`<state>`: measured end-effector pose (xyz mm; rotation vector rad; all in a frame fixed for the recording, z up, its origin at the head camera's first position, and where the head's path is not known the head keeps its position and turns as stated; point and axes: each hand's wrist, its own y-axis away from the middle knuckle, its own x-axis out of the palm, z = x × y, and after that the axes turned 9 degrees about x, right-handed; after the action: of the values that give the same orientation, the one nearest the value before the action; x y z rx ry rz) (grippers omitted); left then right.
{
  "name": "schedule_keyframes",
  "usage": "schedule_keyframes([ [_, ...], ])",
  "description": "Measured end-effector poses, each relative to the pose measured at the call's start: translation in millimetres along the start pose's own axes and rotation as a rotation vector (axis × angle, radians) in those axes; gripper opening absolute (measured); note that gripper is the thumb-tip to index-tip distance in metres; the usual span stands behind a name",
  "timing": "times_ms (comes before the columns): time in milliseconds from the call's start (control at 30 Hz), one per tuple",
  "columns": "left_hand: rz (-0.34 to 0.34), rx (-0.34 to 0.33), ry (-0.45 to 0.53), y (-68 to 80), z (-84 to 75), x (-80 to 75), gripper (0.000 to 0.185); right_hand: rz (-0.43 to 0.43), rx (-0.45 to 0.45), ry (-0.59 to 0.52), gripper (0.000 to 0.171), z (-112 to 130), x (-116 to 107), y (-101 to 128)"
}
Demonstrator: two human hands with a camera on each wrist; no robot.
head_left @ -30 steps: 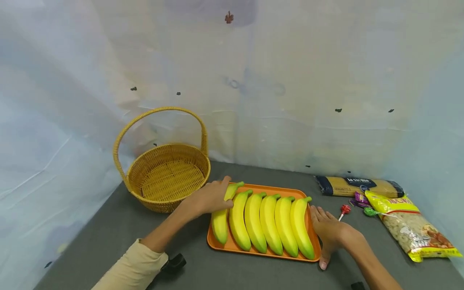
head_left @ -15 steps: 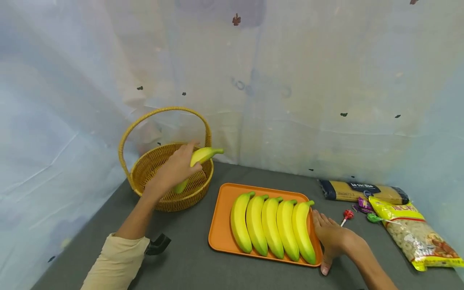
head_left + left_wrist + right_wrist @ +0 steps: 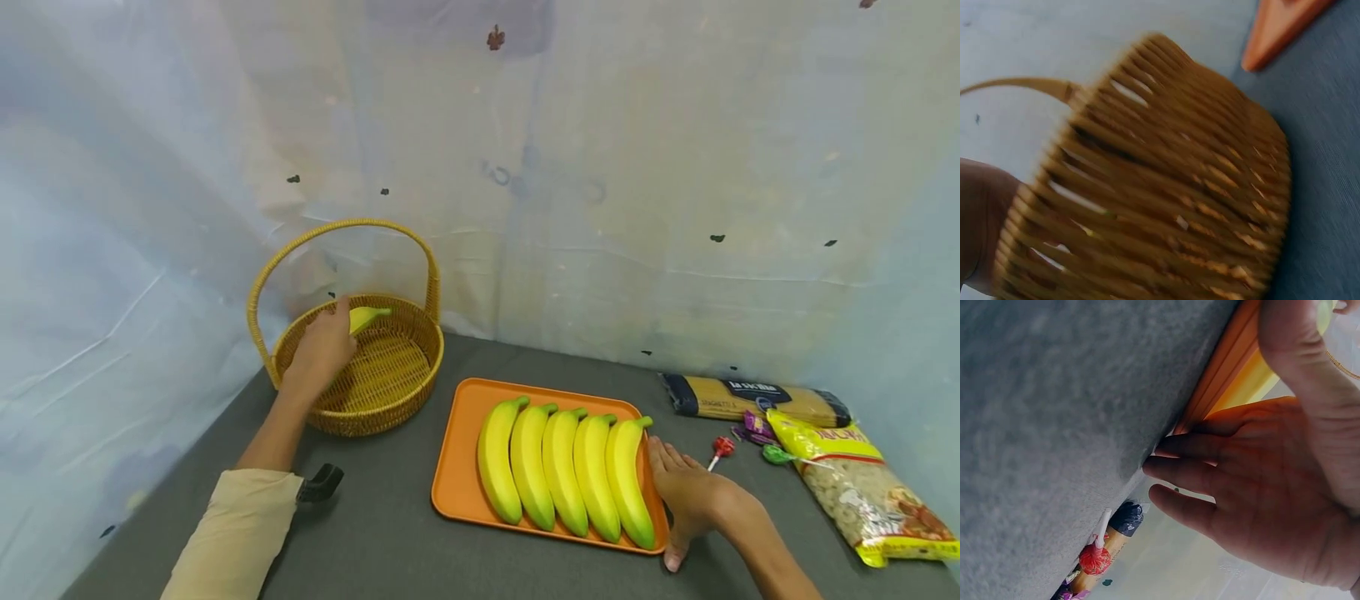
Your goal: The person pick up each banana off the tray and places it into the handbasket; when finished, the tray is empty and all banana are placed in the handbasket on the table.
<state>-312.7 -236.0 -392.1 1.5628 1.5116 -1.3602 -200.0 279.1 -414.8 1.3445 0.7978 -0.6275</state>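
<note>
In the head view my left hand (image 3: 324, 346) grips a banana (image 3: 367, 317) inside the wicker basket (image 3: 375, 423); the stem end shows past the fingers. The basket's wall fills most of the left wrist view, hiding the fingers and nearly all of the banana. Several yellow bananas (image 3: 564, 471) lie side by side on an orange tray (image 3: 457, 467), leaving its left part bare. My right hand (image 3: 690, 496) rests against the tray's right edge. The right wrist view shows its fingers (image 3: 1185, 475) straight, with the palm facing the tray side.
At the right lie a spaghetti pack (image 3: 750, 398), a yellow-and-clear food bag (image 3: 862, 492), a red lollipop (image 3: 723, 446), a green lollipop (image 3: 777, 455) and a purple-wrapped sweet (image 3: 757, 425). The basket's tall handle (image 3: 352, 223) arches over it. A pale sheet (image 3: 600, 167) hangs behind.
My left hand has lifted the leftmost banana off the tray and carried it left, down into the basket. The right hand stays at the tray's edge. The head view has shifted slightly.
</note>
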Motion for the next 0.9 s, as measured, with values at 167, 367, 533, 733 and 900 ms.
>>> schedule_keyframes([
  [167, 0.067, -0.046, -0.101, 2.6, 15.9, 10.9, 0.064, 0.001, 0.006, -0.016, 0.155, -1.4, 3.1, 0.2],
  [367, 0.056, 0.005, -0.248, 5.5, 28.2, 14.6, 0.041, 0.001, 0.013, -0.015, 0.154, 0.8, 0.5, 0.6],
  [533, -0.026, -0.057, -0.257, 2.9, 26.6, 13.8, 0.035, 0.001, 0.015, -0.015, 0.153, 0.7, -0.4, 2.9],
  [733, 0.039, -0.185, -0.140, 1.1, 34.4, 9.2, 0.058, 0.001, 0.016, -0.017, 0.153, 0.4, 0.0, 3.1],
  [900, 0.059, -0.108, -0.159, 5.7, 38.6, 8.0, 0.059, 0.003, 0.005, -0.029, 0.152, -0.7, 3.3, 3.0],
])
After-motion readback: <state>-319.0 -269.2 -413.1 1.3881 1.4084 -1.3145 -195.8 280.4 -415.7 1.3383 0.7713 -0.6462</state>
